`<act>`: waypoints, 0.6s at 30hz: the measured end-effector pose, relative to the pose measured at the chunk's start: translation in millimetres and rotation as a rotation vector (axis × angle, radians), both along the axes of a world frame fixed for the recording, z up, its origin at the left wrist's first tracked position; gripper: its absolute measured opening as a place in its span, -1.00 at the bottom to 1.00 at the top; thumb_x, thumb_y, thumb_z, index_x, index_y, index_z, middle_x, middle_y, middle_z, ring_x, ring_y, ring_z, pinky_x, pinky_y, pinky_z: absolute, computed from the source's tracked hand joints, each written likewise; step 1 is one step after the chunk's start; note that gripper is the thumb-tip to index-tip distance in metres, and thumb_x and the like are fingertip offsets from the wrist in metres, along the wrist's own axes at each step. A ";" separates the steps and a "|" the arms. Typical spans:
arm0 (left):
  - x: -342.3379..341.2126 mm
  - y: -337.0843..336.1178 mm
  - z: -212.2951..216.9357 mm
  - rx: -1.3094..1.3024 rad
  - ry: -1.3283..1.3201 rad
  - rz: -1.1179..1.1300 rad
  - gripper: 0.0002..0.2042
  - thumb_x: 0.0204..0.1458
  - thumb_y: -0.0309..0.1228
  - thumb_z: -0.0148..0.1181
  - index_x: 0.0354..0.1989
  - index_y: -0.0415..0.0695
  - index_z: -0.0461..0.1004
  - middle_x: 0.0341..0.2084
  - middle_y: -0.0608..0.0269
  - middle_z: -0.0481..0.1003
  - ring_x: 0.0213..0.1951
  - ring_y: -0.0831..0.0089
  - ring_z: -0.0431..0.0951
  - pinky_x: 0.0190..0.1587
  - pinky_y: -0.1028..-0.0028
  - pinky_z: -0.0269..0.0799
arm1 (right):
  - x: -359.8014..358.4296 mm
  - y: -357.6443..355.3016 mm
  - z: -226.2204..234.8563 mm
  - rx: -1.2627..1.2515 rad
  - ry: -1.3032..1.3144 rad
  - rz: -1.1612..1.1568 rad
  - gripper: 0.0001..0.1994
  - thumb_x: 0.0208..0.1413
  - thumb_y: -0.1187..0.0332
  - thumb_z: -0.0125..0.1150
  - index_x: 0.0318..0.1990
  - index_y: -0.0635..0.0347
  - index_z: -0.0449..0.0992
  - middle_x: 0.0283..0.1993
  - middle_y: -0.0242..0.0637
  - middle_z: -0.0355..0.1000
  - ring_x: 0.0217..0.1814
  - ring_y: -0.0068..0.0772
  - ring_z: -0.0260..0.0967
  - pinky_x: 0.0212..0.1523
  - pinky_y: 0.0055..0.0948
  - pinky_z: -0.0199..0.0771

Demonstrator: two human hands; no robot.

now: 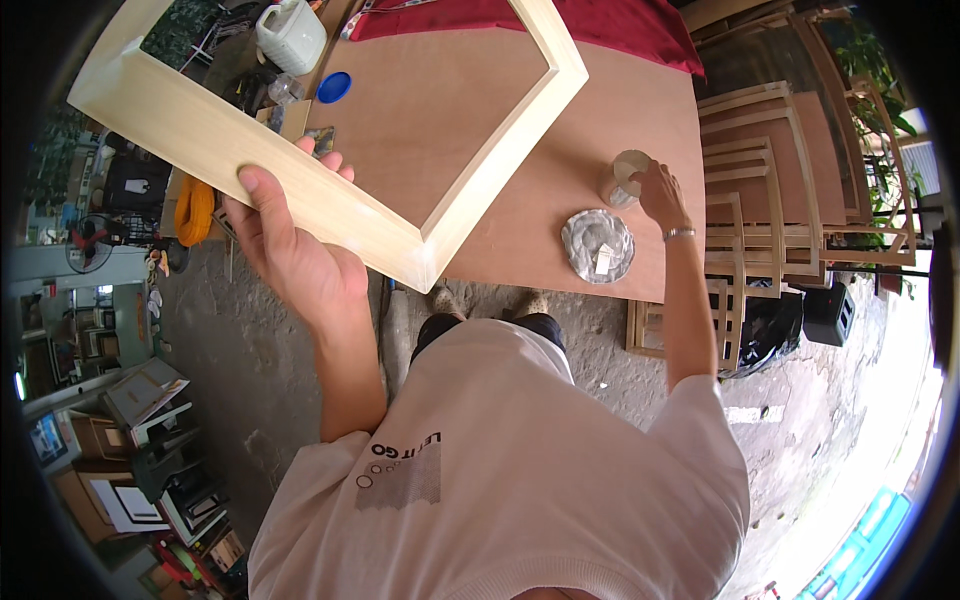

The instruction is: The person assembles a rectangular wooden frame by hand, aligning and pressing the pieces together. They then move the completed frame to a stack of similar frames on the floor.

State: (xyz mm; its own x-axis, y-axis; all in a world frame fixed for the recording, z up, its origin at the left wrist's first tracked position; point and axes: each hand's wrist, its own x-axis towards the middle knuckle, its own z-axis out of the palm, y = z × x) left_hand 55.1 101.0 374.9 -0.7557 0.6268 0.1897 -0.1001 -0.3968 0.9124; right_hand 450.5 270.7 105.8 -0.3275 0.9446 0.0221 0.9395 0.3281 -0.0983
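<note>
My left hand (285,235) is closed around the lower side of a pale wooden picture frame (300,200), thumb on top and fingertips showing at the inner edge. The frame is held up tilted above the table, one mitred corner toward me, with whitish smears at that joint. At the right, my right hand (664,198) is at the rim of a small round tub (620,183). Its fingers are bent together over the opening, and what they pinch is too small to make out. Nearer me lies a round silvery dish (590,240) with small pale pieces (604,259) in it.
The brown board tabletop (480,240) bears a red cloth (620,35) at its far side. A blue lid (333,87), a clear plastic container (285,90) and a white jug (292,35) stand far left. Wooden frames (770,200) are stacked right of the table.
</note>
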 end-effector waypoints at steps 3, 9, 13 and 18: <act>-1.2 -1.2 -1.8 -0.017 0.000 0.009 -0.42 0.25 -0.04 0.11 0.27 -0.18 0.19 -0.02 -0.18 0.46 -0.16 0.08 0.56 -0.06 0.13 0.51 | -5.9 26.4 -2.5 -0.142 -0.341 0.060 -0.66 0.12 0.50 0.08 -0.08 -0.19 0.67 0.00 -0.23 0.48 0.05 -0.11 0.48 0.06 -0.13 0.50; -10.3 -11.2 -6.6 0.010 0.014 0.008 -0.46 0.24 -0.04 0.13 0.21 -0.16 0.20 -0.13 -0.19 0.49 -0.26 0.15 0.60 -0.18 0.21 0.57 | -19.4 43.3 2.4 -0.348 -0.571 0.110 -0.61 0.15 0.43 0.11 0.05 -0.36 0.61 -0.03 -0.32 0.57 -0.03 -0.20 0.57 -0.04 -0.10 0.57; -15.4 -14.4 -8.9 0.008 -0.004 0.043 -0.46 0.25 -0.04 0.11 0.21 -0.18 0.21 -0.09 -0.20 0.48 -0.23 0.14 0.59 -0.14 0.18 0.55 | -16.0 28.1 8.6 -0.240 -0.295 0.000 -0.75 0.10 0.38 0.14 -0.10 -0.05 0.67 -0.10 -0.25 0.60 -0.01 -0.11 0.56 0.01 -0.18 0.55; -11.8 -11.5 -5.9 -0.015 -0.016 0.072 -0.47 0.27 -0.06 0.08 0.22 -0.22 0.21 -0.04 -0.19 0.47 -0.15 0.09 0.57 -0.06 0.10 0.52 | 22.5 15.0 -9.2 -0.292 0.299 -0.142 -0.66 0.20 0.46 0.02 0.08 0.02 0.58 -0.03 -0.09 0.54 0.04 -0.07 0.49 0.10 -0.25 0.44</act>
